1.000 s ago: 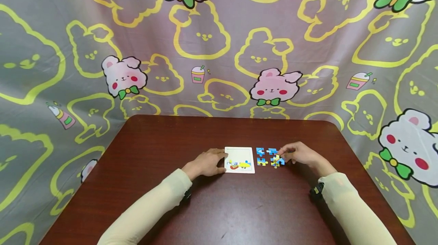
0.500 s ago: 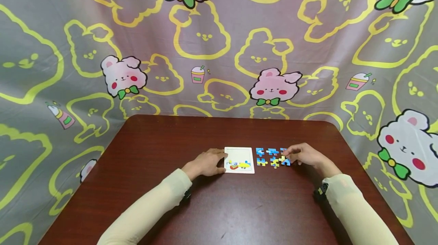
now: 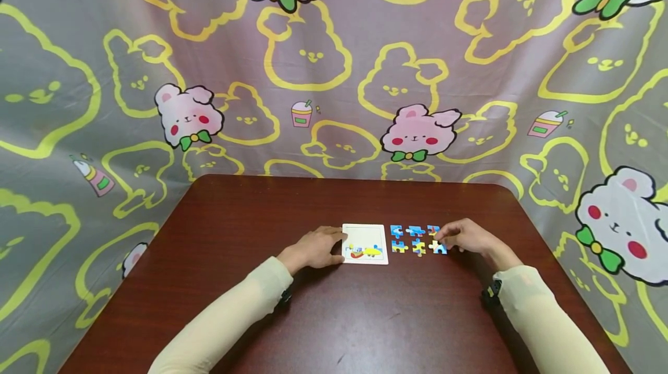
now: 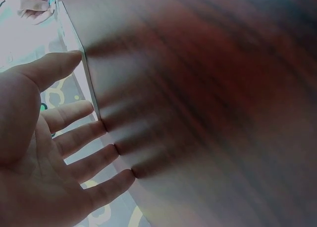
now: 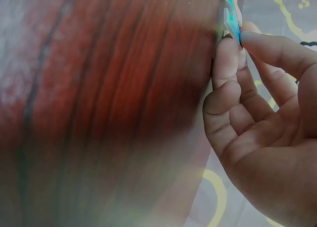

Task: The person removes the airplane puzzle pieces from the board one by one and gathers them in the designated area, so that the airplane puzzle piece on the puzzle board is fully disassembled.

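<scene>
My left hand point(image 3: 315, 248) rests on the table with thumb and fingertips at the left edge of a white square puzzle tray point(image 3: 364, 262). In the left wrist view its fingers point(image 4: 81, 138) are spread, fairly straight and hold nothing. A few coloured shapes show along the tray's lower part. To the right of the tray, several blue and yellow jigsaw pieces point(image 3: 398, 247) lie apart in two rows. My right hand point(image 3: 464, 236) pinches the jigsaw piece point(image 3: 440, 248) at the near right end. In the right wrist view, thumb and fingers meet at that piece's edge point(image 5: 232, 26).
The dark red-brown wooden table point(image 3: 360, 316) reaches back to a grey curtain point(image 3: 334, 61) printed with bears and rabbits. Dark wrist straps point(image 3: 492, 290) sit at the cuffs of the cream sleeves point(image 3: 543, 319).
My right hand has moved right with the jigsaw piece, from over the middle of the near row to its right end. The left hand and tray have stayed put.
</scene>
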Available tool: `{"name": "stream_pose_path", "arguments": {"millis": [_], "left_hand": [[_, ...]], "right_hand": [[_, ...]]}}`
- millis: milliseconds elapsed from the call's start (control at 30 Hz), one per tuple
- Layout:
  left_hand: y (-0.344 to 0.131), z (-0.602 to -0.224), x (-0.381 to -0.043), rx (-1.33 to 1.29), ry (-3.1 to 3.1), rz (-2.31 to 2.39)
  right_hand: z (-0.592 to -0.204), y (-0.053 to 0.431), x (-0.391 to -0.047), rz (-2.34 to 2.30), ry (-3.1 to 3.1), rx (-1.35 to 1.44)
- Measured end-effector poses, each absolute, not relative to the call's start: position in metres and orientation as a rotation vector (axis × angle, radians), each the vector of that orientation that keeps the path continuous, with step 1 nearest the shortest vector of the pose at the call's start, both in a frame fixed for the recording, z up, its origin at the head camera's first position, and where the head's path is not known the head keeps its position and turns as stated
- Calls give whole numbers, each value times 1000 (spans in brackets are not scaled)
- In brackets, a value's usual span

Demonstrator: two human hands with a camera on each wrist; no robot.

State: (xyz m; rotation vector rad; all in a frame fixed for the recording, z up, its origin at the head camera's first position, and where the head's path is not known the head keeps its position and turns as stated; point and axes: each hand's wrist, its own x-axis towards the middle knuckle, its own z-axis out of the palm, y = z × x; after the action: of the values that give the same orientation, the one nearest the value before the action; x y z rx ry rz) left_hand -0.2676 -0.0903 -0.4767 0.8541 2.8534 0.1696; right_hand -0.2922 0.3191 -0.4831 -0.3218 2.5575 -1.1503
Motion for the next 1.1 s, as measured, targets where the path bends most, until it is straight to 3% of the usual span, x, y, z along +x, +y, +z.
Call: {"name": "stream_pose_path", "arguments": {"millis": [1100], "left_hand": [[-88, -479, -270, 845, 2855, 165]], "right_hand": [[-477, 299, -296, -1173, 2526, -341]]}}
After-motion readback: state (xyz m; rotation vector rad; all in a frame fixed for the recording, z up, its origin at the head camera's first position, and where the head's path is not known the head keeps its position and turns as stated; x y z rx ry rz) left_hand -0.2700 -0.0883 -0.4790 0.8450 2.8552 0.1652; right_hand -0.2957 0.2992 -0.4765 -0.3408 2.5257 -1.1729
